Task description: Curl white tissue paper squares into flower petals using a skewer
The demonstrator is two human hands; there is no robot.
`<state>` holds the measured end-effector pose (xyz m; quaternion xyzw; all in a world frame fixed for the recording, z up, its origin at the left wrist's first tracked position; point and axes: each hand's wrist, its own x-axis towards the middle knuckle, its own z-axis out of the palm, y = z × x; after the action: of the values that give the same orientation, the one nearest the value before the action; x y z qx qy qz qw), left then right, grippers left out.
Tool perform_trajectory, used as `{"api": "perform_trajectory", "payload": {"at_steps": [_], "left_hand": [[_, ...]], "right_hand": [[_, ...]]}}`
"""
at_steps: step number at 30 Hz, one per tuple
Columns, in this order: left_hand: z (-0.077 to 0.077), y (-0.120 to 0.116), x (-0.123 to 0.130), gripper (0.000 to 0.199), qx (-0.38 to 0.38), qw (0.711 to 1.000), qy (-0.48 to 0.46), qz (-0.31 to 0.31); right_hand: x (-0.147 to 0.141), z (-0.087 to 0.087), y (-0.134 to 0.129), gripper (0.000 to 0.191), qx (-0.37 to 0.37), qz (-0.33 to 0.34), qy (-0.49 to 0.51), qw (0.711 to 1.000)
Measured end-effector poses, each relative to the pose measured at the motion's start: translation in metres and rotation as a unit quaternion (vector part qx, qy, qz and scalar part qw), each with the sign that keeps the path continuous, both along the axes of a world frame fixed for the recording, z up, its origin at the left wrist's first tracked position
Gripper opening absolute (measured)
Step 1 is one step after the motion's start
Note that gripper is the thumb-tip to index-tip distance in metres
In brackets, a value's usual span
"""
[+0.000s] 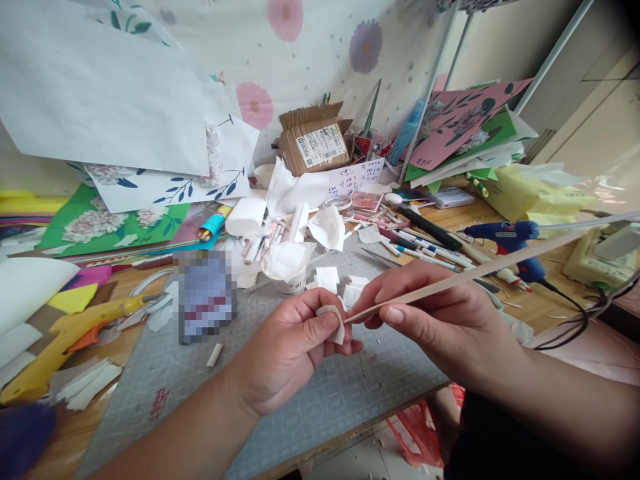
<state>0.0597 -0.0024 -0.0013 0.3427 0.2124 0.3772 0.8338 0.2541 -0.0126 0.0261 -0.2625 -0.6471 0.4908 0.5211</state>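
Note:
Between its thumb and fingers, my left hand [295, 343] pinches a small piece of white paper [336, 323] above the grey cutting mat [310, 413]. My right hand [440, 320] is closed on a long pale strip [450, 275], whose near end meets the paper's right side. The strip runs up and away past the right edge of the view. Small folded white paper pieces [327, 279] lie on the mat just behind my hands, beside a paper cup [289, 270] holding white paper. A small white roll [215, 355] rests left of my left hand.
A yellow glue gun [75, 333] lies at the left, a blue glue gun [515, 233] with a cable at the right. Pens [425, 250] and a cardboard box [315, 143] are behind. Flower pictures [120, 220] stand at the back left. The mat's front edge is near.

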Motion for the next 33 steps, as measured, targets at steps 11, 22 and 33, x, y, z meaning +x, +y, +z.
{"api": "perform_trajectory", "payload": {"at_steps": [11,22,33], "left_hand": [[-0.0011,-0.0003,-0.0007,0.011,0.004,1.000,0.004,0.005],[0.0021,-0.0010,0.0021,0.012,0.003,1.000,0.010,0.004],[0.0027,-0.0008,0.0022,0.014,0.007,1.000,0.028,0.010]], "right_hand": [[-0.0018,0.0000,-0.0023,0.018,0.008,0.005,0.005,1.000],[-0.0014,0.0013,-0.0023,0.016,0.016,-0.001,-0.005,1.000],[-0.0007,0.0029,-0.0037,0.012,0.027,-0.006,-0.017,0.999]]}}
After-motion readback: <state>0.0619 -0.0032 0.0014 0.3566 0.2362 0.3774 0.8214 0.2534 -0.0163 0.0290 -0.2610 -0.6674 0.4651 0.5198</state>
